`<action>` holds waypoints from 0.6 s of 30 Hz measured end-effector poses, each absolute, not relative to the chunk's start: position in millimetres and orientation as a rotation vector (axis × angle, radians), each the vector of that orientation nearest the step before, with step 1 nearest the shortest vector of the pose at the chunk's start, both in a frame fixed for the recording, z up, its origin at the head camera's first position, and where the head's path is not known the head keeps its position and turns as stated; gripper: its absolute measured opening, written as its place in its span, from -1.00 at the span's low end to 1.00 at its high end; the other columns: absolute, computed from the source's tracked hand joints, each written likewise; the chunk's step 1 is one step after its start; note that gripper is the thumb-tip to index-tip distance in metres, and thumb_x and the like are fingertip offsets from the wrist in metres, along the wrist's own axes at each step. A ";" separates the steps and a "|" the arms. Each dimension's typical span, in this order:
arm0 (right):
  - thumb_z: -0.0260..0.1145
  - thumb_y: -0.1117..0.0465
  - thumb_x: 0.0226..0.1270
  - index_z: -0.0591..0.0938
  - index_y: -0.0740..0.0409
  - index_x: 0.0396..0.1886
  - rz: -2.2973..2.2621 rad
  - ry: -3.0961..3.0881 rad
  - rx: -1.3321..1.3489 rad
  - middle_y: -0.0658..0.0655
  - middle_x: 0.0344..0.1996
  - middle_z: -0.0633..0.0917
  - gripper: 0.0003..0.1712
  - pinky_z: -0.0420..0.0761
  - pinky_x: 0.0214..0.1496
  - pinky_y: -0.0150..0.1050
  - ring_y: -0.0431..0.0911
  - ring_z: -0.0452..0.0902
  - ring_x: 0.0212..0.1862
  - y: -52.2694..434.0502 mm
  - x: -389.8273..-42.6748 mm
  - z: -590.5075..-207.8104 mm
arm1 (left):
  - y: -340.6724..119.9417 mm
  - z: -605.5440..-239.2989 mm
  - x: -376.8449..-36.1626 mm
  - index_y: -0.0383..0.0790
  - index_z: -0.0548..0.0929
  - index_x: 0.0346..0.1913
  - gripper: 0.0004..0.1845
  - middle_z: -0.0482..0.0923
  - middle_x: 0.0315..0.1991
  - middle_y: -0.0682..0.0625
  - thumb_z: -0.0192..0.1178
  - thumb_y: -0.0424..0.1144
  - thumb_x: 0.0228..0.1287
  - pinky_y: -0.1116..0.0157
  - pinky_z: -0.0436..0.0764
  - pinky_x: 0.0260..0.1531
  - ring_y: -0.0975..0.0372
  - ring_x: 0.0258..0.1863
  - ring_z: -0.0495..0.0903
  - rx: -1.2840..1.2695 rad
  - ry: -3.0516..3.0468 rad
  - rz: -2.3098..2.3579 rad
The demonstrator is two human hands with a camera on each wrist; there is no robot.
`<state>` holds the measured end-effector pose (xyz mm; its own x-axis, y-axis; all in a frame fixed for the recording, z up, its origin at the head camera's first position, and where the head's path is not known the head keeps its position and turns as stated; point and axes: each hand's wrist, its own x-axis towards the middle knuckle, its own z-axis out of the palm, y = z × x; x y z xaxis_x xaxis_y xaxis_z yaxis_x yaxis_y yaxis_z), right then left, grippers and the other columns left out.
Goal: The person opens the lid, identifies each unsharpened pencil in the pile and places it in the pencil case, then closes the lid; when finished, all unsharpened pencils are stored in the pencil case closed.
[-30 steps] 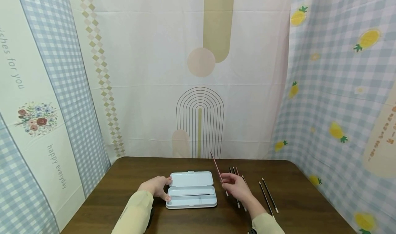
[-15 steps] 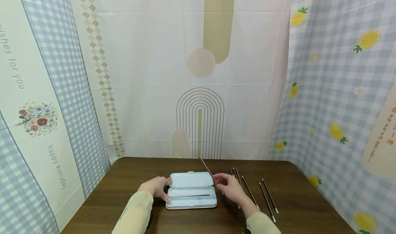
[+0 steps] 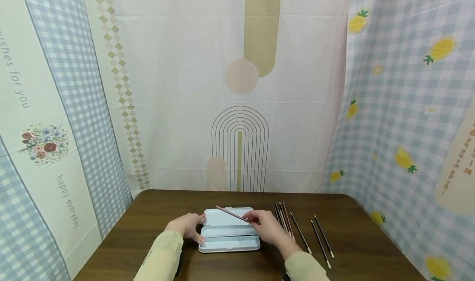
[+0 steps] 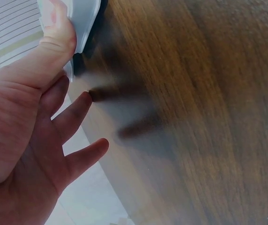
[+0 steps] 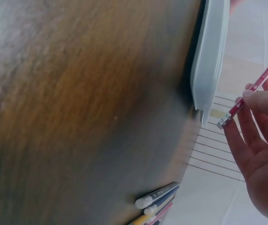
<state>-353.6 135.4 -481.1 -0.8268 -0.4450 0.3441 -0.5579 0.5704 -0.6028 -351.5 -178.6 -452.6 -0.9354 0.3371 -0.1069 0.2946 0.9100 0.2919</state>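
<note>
A pale blue pencil case [image 3: 221, 245] lies with its lid [image 3: 219, 217] folded back. In its long rear compartment is one dark pencil [image 3: 237, 236]. My left hand [image 3: 184, 226] rests against the case's left end, its thumb on the rim and the other fingers spread, as the left wrist view shows. Between thumb and fingers my right hand [image 3: 268, 227] pinches a red pencil [image 5: 261, 80] near its eraser end. That pencil slants over the lid in the head view, its far tip pointing left. Its white eraser and silver ferrule stick out past the fingertips.
Several pencils [image 3: 283, 219] lie close together right of the case. Farther right are a single dark pencil [image 3: 301, 233] and two more dark ones [image 3: 324, 236]. The brown table [image 3: 365, 248] ends at hanging cloths behind and at both sides.
My right hand has moved left with the red pencil, from beside the case to its right end. The pencil has tilted from steep to nearly level. My left hand stays in place.
</note>
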 end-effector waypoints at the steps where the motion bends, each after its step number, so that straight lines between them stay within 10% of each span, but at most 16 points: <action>1: 0.31 0.58 0.39 0.82 0.07 -0.02 1.065 -2.657 0.856 0.04 -0.18 0.80 -0.61 0.73 -0.09 -0.15 -0.16 0.67 -0.15 133.8 -353.4 -480.2 | -178.8 -452.7 -351.2 -0.28 0.66 0.39 -0.18 0.54 0.47 -0.10 0.68 -0.13 0.01 -0.14 0.42 0.45 -0.17 0.48 0.45 0.483 2.917 0.411; 18: 0.42 0.50 0.36 0.86 0.01 -0.14 0.728 -2.761 0.867 -0.10 -0.28 0.79 -0.68 0.72 -0.07 -0.16 -0.27 0.62 -0.21 110.8 -348.2 -477.5 | -179.4 -452.2 -349.4 -0.28 0.66 0.39 -0.17 0.54 0.47 -0.11 0.68 -0.12 0.00 -0.13 0.41 0.46 -0.17 0.48 0.44 0.486 2.916 0.422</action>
<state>-348.2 110.8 -477.5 -0.8199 -0.4961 0.2858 -0.5726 0.7141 -0.4028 -349.4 -179.4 -452.2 -0.9352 0.3379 -0.1057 0.2941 0.9076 0.2997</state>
